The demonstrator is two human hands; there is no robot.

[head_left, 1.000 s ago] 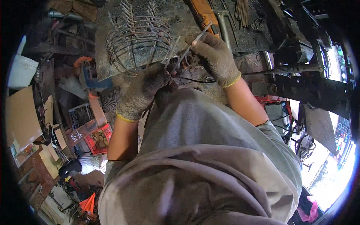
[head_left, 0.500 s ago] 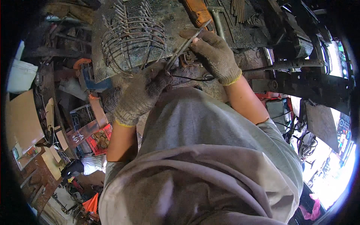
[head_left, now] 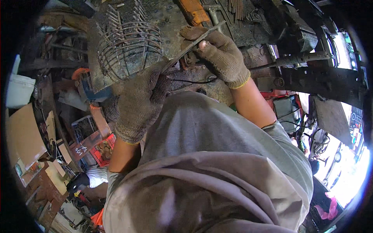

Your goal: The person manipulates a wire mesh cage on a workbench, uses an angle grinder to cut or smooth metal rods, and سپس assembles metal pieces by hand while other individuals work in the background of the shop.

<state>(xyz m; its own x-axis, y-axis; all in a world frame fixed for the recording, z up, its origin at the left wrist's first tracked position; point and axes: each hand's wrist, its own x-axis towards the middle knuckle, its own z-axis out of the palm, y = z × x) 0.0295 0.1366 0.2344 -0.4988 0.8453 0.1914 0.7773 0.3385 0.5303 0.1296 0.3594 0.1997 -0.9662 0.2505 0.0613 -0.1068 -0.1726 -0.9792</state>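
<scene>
A narrow, flat grey metal bar (head_left: 193, 46) slants up and to the right between my two gloved hands, above the near edge of a dark metal worktable (head_left: 171, 21). My left hand (head_left: 138, 103) is closed around its lower end. With the thumb laid along it, my right hand (head_left: 225, 58) grips the bar near the upper end, and the tip sticks out beyond the fingers. A bare thumb tip shows through the right glove. On the table to the left lies a cage-like piece of bent metal rods (head_left: 134, 44), apart from my hands.
An orange tool (head_left: 193, 12) and a grey metal pipe (head_left: 214, 17) lie at the far side of the table, near several thin rods (head_left: 236, 9). A black cable (head_left: 194, 81) runs below my hands. A red crate (head_left: 104, 149) stands low on the left.
My left hand has moved a little left and down. The bar's tip now reaches farther right past my right hand. The view has shifted slightly, so the table things appear farther left.
</scene>
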